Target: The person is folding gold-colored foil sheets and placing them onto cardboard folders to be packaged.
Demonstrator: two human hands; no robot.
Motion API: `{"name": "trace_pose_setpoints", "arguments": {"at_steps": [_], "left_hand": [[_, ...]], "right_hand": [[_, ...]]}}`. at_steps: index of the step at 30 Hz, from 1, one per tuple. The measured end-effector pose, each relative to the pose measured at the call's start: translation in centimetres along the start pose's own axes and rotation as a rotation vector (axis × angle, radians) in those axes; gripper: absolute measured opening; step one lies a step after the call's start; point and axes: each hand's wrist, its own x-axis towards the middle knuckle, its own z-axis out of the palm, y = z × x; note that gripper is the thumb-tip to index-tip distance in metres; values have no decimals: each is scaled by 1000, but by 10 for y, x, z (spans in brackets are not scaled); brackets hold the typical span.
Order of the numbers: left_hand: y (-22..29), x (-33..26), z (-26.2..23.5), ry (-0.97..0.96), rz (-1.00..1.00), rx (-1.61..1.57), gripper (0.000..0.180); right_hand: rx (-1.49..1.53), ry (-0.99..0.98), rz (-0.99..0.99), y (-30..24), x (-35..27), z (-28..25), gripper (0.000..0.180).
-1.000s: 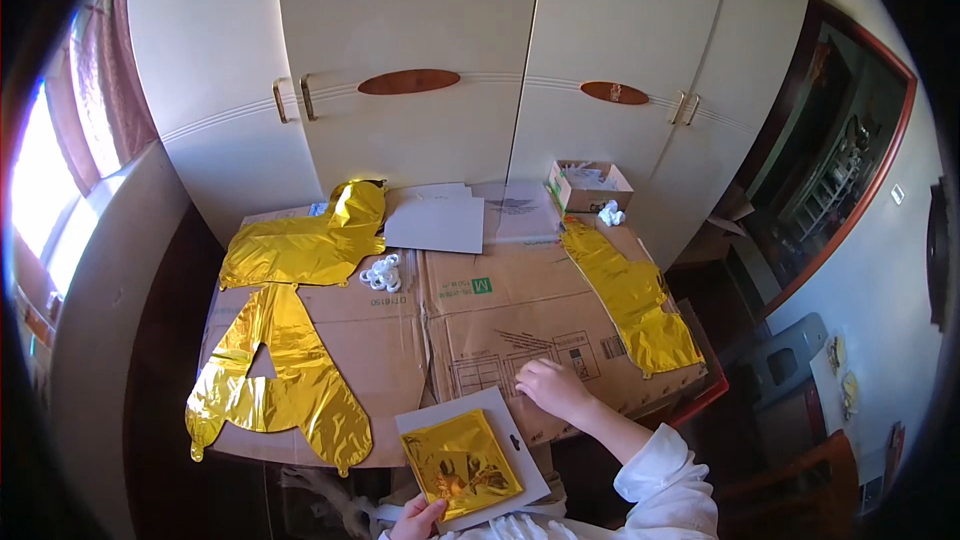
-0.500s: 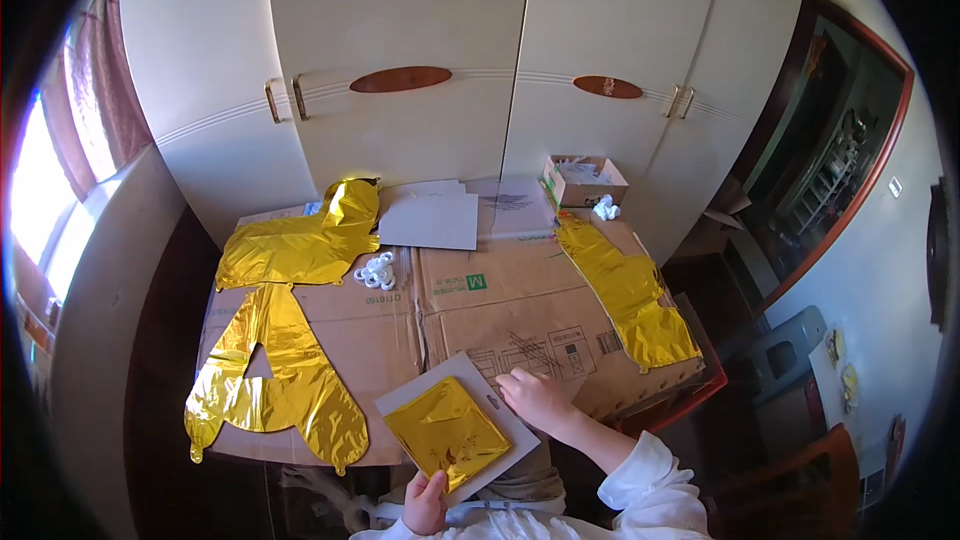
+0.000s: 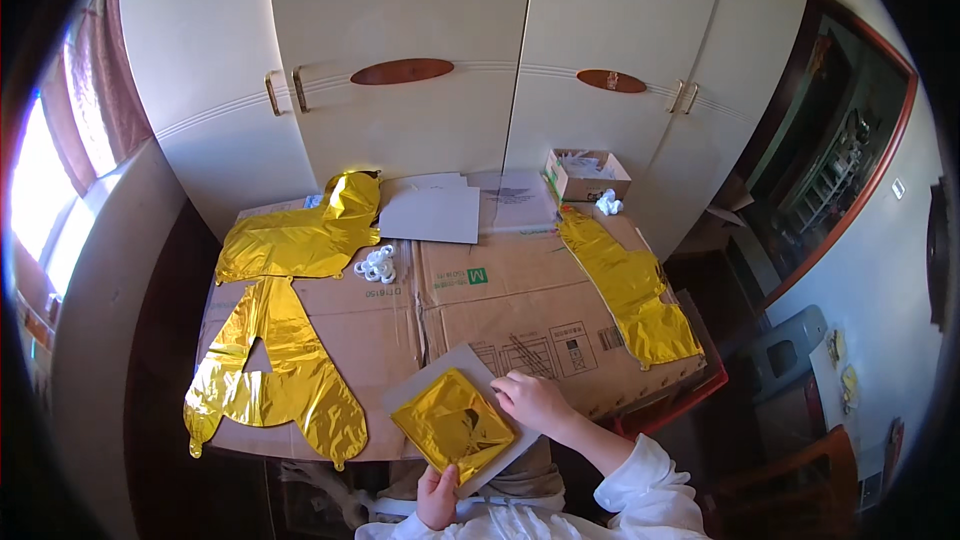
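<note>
My left hand [image 3: 437,496] grips the near edge of a grey card [image 3: 462,357] at the table's front edge, thumb on top. On that card lies a folded gold foil balloon [image 3: 455,424], square and shiny. My right hand [image 3: 530,401] is at the card's right edge with its fingers closed in a pinch; whatever they pinch is hidden. A flat gold foil balloon shaped like the letter A [image 3: 270,390] lies to the left. Behind it is another flat gold foil balloon [image 3: 285,243]. A long gold foil balloon [image 3: 625,290] rests along the table's right side.
Flattened brown cardboard [image 3: 480,305] covers the table. Grey cards [image 3: 430,213] lie at the back, near a coil of white ribbon [image 3: 377,265]. A small open box [image 3: 588,178] and a white bundle [image 3: 608,202] are at the back right. Behind stand white cupboards [image 3: 400,10].
The card with the folded foil has shifted slightly right and turned a little. My left hand has moved up and right with it; my right hand has come to the card's edge.
</note>
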Motion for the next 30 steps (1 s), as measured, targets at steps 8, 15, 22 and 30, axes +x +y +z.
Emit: {"name": "trace_pose_setpoints", "arguments": {"at_steps": [8, 15, 22, 30], "left_hand": [[-15, 5, 13, -98, -133, -174, 30], [-1, 0, -17, -184, -361, -28, 28], [28, -3, -10, -23, -219, 106, 16], [22, 3, -1, 0, -308, 98, 16]], "right_hand": [[-147, 67, 5, -20, -7, 16, 10], [-278, 76, -141, -33, -13, 9, 12], [-290, -17, -145, -52, -21, 9, 6], [-306, 18, -188, -55, -28, 14, 10]]}}
